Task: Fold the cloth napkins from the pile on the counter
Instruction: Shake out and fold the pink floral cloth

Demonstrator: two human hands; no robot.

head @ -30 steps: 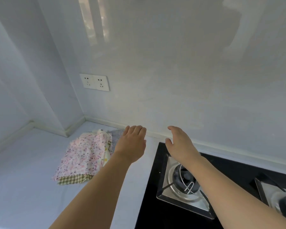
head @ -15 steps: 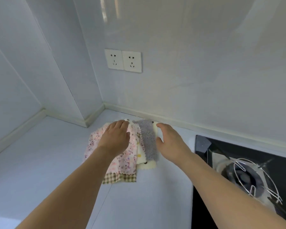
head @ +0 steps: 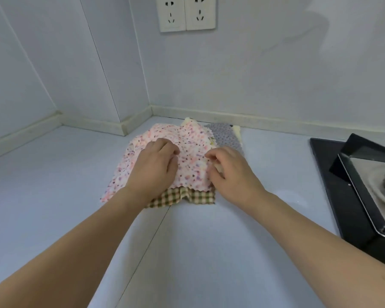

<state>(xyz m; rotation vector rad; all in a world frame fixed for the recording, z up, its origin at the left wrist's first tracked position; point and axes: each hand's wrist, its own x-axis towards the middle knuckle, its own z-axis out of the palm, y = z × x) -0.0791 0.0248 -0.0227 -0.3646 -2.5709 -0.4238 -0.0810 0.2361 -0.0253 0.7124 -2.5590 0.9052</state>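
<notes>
- The counter (head: 53,196) is bearing the pile, floral napkin (head: 187,150) on top.
- The left hand (head: 152,172) is pinching the floral napkin.
- The right hand (head: 230,174) is pinching its edge with curled fingers.

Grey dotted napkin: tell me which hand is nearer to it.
Right. The right hand lies at the grey dotted napkin's near end, its knuckles at that edge; the left hand rests farther left, on the pink floral napkin.
</notes>
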